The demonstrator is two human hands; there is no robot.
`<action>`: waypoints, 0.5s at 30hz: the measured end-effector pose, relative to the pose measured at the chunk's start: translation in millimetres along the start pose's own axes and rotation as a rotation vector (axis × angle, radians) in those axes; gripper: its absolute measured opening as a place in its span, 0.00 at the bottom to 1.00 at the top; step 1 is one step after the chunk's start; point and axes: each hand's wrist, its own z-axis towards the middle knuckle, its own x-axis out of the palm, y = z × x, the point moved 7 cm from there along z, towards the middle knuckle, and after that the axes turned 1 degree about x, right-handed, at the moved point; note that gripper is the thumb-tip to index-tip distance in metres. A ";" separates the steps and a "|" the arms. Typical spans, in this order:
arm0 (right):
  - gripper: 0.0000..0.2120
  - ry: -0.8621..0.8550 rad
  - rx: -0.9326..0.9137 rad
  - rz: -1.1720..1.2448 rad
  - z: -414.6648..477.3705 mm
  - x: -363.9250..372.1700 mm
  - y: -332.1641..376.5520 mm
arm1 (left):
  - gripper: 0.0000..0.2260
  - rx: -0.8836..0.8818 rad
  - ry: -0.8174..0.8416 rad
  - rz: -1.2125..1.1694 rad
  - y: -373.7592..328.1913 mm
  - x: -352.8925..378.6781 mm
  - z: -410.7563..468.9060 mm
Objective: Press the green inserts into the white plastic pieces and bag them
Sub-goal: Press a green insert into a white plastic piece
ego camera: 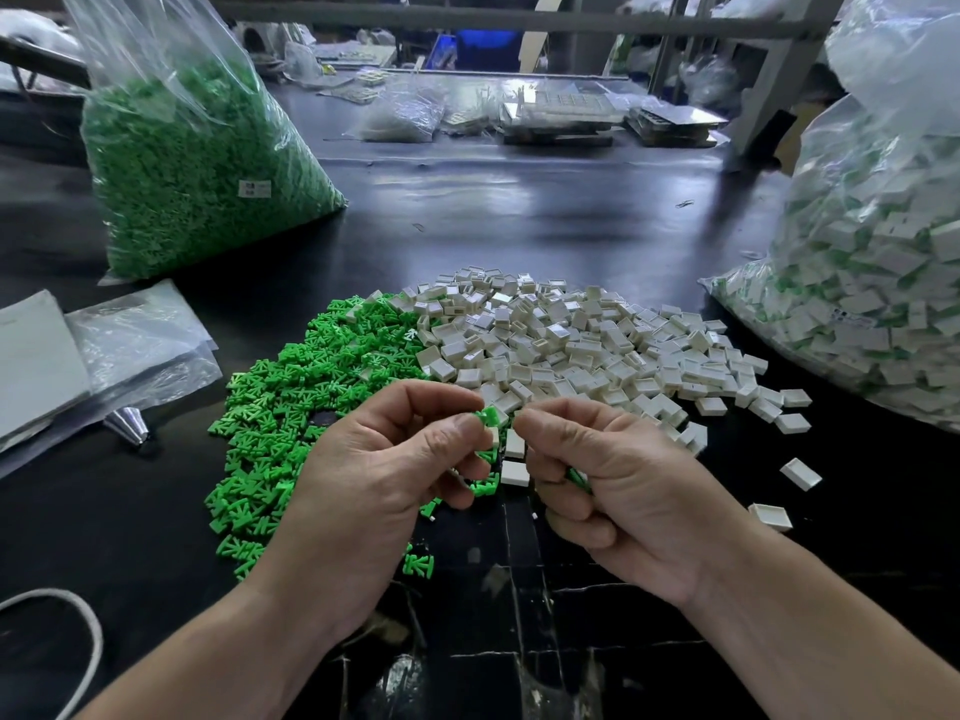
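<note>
A heap of green inserts (311,387) lies on the black table, with a heap of white plastic pieces (561,335) touching it on the right. My left hand (384,470) pinches a green insert (491,417) between thumb and forefinger, above the gap between the heaps. My right hand (608,480) is curled just right of it, fingertips close to that insert, and another green part (577,479) shows between its fingers. What the curled fingers hold besides is hidden.
A tall clear bag of green inserts (197,163) stands at the back left. A large bag of assembled white-and-green pieces (872,283) fills the right edge. Flat empty plastic bags (130,345) and a metal cone (127,423) lie at the left. A white cord (88,631) curls at bottom left.
</note>
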 end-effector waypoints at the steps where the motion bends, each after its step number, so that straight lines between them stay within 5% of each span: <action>1: 0.07 -0.010 -0.007 0.009 0.3 -0.9 0.3 | 0.08 -0.001 0.000 0.003 0.6 0.0 0.1; 7: 0.18 -0.019 -0.037 0.053 1.9 -4.7 1.6 | 0.09 0.015 0.004 0.039 0.8 0.4 -1.0; 12: 0.08 0.048 -0.063 -0.048 -1.0 1.5 3.4 | 0.11 0.051 -0.001 0.087 -1.8 1.5 -2.4; 15: 0.10 0.052 -0.080 -0.125 -1.9 3.9 3.4 | 0.11 0.064 0.000 0.103 -3.1 1.8 -3.0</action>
